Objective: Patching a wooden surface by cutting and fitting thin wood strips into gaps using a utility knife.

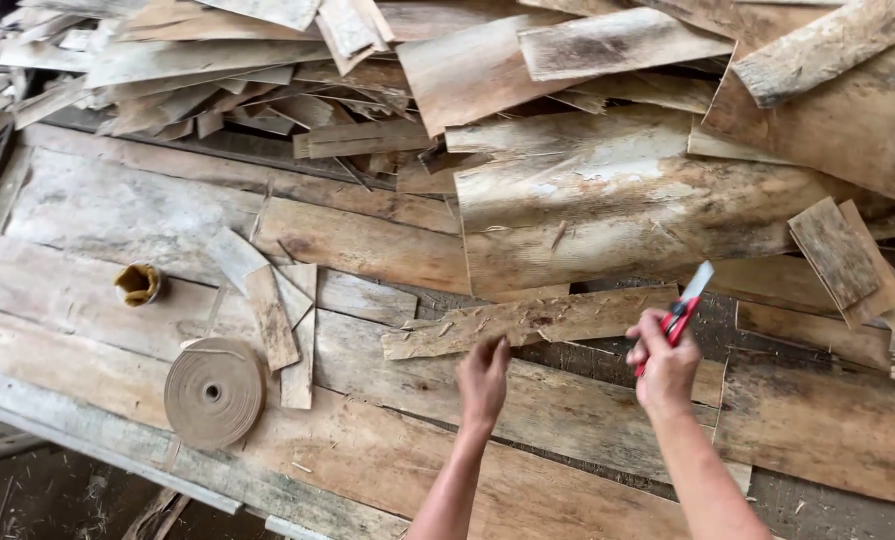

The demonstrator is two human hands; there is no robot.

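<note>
Head view is looking down on a workbench point(88, 290) of rough, weathered planks, with a heap of veneer sheets point(608, 120) lying across its far side and spilling toward the right. The largest sheet point(628, 215) is lying in front of that heap, pale and streaked, just beyond the hands.

Near the middle, a long narrow veneer strip point(528, 320) is lying flat on the planks. Its long axis is running left to right, with the right end tilting slightly toward the far side and the ragged left end pointing toward a small pile of offcuts point(278, 320).

The left hand point(484, 380) is reaching over the near edge of that strip, fingers curling downward at the edge; whether they are actually gripping it is not possible to tell. The right hand point(665, 365) is closing in a fist around a red-handled utility knife point(684, 305), whose blade is pointing up and away, hovering over the strip's right end.

At the near left, a roll of brown paper tape point(215, 392) is lying flat on the bench, and farther left a small pot point(138, 284) is standing upright.
</note>
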